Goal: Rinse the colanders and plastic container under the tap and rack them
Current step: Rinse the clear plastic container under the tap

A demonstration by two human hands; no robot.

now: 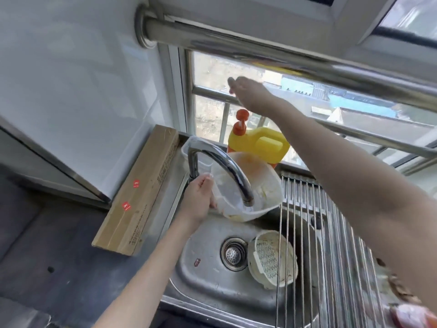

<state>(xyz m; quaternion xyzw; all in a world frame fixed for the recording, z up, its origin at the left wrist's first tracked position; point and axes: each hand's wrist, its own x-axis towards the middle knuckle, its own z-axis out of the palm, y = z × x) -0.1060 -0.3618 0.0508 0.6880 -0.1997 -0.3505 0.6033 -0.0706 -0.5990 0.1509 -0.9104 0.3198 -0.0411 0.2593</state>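
Note:
My left hand [198, 197] grips the rim of a translucent plastic container [264, 185], tilted under the spout of the curved steel tap [222, 166]. Pale residue lies inside it. A cream slotted colander [269, 259] rests on its side in the steel sink [208, 275], right of the drain [233, 254] and partly under the rack. My right hand [248, 91] is raised high towards the window, above the soap bottle, fingers loosely together and holding nothing that I can see. A roll-up wire rack [331, 233] spans the sink's right side.
A yellow soap bottle with an orange pump [257, 143] stands on the sill behind the tap. A clear plastic tub [189, 147] sits behind the tap. A long cardboard box [139, 192] lies left of the sink. A steel rail [283, 50] crosses overhead.

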